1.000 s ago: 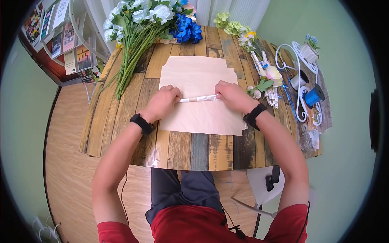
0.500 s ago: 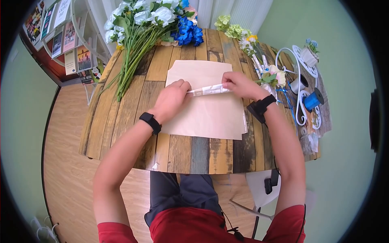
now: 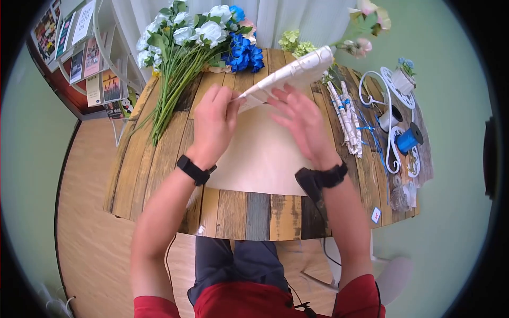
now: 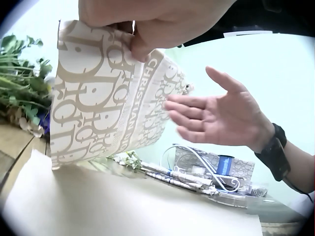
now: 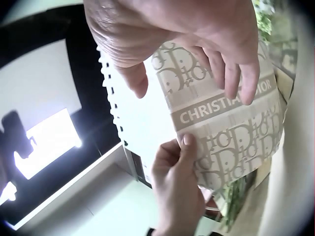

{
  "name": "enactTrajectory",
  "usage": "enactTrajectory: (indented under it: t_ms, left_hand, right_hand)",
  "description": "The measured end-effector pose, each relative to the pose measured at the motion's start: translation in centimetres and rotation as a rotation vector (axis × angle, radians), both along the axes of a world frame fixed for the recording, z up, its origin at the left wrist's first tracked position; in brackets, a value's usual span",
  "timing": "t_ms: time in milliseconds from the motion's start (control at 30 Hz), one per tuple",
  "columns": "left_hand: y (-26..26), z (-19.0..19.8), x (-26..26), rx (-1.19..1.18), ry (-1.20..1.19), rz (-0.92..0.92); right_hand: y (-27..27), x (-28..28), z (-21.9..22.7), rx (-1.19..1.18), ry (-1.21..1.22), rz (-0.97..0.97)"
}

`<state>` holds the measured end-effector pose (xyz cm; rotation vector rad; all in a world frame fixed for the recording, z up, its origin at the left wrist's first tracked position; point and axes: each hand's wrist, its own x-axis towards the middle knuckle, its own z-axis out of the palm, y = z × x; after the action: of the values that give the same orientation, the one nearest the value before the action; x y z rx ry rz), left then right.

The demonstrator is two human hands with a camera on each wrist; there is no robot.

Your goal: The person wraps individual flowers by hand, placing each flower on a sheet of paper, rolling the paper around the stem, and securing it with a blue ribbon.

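Observation:
My left hand (image 3: pixel 212 124) pinches the near end of a white, letter-patterned paper (image 3: pixel 297 69), which slants up and away to the right above the cream sheet (image 3: pixel 260 159). In the right wrist view the left thumb lies on the edge of the printed paper (image 5: pixel 236 132). My right hand (image 3: pixel 302 122) hangs beside it, fingers spread and relaxed; the left wrist view shows the right palm (image 4: pixel 226 115) holding nothing, fingertips close to the paper. Pale pink flowers (image 3: pixel 374 16) stick out past the paper's far end; whether their stems are inside it, I cannot tell.
White and blue flowers with long green stems (image 3: pixel 183 79) lie at the back left. On the right are wrapped patterned sticks (image 3: pixel 347 119), a blue ribbon spool (image 3: pixel 410 139), a white scrolled stand (image 3: pixel 389 127) and a small card (image 3: pixel 376 214). A magazine rack (image 3: pixel 101 58) stands left.
The patterned paper has risen from the cream sheet and spread wider. My right hand has let go of it. The pale pink flowers have moved from the table's right side up beyond the paper.

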<state>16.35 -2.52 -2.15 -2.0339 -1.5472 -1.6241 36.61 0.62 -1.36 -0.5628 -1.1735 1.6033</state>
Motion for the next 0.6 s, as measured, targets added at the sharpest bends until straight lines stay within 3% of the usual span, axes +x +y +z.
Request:
enactTrajectory:
  t_ms: [33,133,267,400,467,600]
  left_hand:
    - [-0.4,0.1,0.3,0.008,0.06,0.029]
    - [-1.4,-0.2,1.3,0.07,0.16,0.026]
    - [-2.0,-0.8,2.1,0.064,0.178,0.019]
    - [-1.6,-1.4,2.6,0.03,0.124,0.061]
    - [-1.1,-1.8,2.7,0.054,0.148,0.068]
    - [0.2,-2.2,2.5,0.117,0.096,0.069]
  right_hand:
    - [0.9,-0.2,0.2,0.005,0.009,-0.007]
    - [3.2,-1.0,1.2,0.07,0.489,0.049]
    - [4.2,-1.1,1.3,-0.054,0.566,-0.026]
    - [4.8,-1.6,1.1,-0.006,0.59,-0.043]
    - [5.7,-1.7,0.7,0.05,0.565,-0.155]
    - [6.2,-0.9,0.6,0.003,0.618,-0.101]
